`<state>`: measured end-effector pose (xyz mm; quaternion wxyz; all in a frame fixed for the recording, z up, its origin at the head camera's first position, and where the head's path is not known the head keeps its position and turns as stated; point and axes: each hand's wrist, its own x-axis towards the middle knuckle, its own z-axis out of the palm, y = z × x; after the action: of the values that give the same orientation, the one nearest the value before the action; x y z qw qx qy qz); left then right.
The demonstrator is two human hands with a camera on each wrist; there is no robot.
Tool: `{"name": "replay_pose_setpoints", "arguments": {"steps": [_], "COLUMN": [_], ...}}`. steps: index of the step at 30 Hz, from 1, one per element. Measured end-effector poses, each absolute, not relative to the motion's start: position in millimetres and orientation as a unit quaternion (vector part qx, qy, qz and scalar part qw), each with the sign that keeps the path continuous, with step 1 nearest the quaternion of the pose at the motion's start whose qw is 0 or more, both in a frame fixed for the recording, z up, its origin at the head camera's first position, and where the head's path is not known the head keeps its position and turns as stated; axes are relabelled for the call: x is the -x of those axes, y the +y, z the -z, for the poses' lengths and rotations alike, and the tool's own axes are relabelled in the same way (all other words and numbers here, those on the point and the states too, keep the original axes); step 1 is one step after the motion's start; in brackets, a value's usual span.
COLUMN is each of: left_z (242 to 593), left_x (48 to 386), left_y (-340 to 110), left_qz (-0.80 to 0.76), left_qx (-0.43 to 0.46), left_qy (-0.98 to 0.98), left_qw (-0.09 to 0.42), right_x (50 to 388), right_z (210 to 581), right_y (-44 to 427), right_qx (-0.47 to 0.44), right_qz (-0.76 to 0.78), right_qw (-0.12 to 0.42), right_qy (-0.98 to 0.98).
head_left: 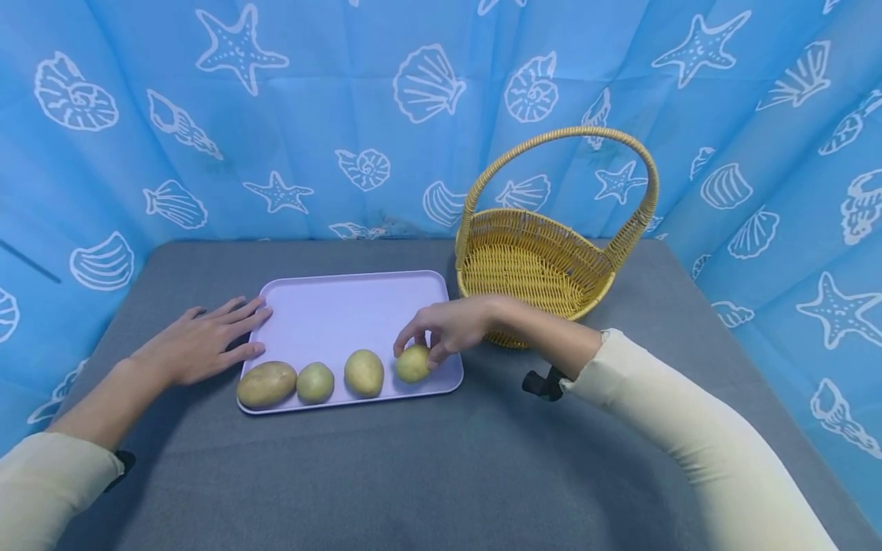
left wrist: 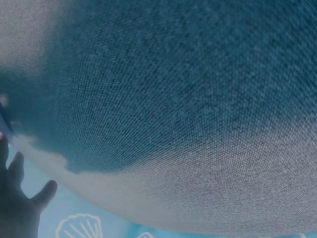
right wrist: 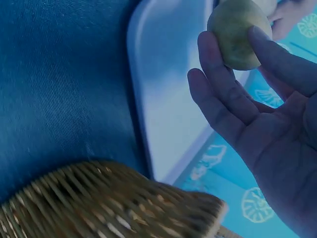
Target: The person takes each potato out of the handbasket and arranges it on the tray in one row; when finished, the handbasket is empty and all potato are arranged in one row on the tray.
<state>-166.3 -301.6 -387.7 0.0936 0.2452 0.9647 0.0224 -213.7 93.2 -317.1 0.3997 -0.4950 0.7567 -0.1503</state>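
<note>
At the right front corner of the lilac tray (head_left: 344, 310), my right hand (head_left: 451, 329) pinches a small round yellow-green potato (head_left: 413, 364) between thumb and fingers. The right wrist view shows that potato (right wrist: 239, 34) at the fingertips of the right hand (right wrist: 267, 134). Left of it, along the tray's front edge, lie an oval yellowish potato (head_left: 364, 373), a round greenish one (head_left: 315, 383) and a longer brownish one (head_left: 267, 384). My left hand (head_left: 200, 344) has its fingers spread, fingertips at the tray's left rim. Only part of the left hand (left wrist: 17, 193) appears in its wrist view.
A yellow wicker basket (head_left: 524, 283) with a tall arched handle stands behind my right forearm, just right of the tray. Grey cloth (head_left: 386, 482) covers the table. A blue curtain (head_left: 310, 115) with white shell prints hangs around the back and sides.
</note>
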Motion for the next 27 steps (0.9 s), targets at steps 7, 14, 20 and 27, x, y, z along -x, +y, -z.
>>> {"name": "replay_pose_setpoints", "arguments": {"steps": [7,14,20,27], "left_z": [389.3,388.9,388.3,387.2], "left_x": [166.6,166.7,166.0,165.8], "left_y": [-301.4,-301.9,-302.2,-301.2], "left_qz": [-0.022,-0.024,-0.024,-0.025], "left_qx": [-0.242,-0.240,-0.242,-0.239], "left_qy": [0.965,0.966,0.965,0.965], "left_qw": [0.094,0.094,0.096,0.100], "right_x": [219.6,218.3,213.7,211.6], "right_z": [339.0,347.1,349.0,346.9], "right_y": [86.4,80.0,71.4,69.0], "right_qx": [0.503,0.478,0.453,0.437], "right_qz": [0.203,0.267,0.274,0.258], "right_qw": [0.391,0.379,0.384,0.381], "right_qy": [0.744,0.746,0.756,0.773]}}
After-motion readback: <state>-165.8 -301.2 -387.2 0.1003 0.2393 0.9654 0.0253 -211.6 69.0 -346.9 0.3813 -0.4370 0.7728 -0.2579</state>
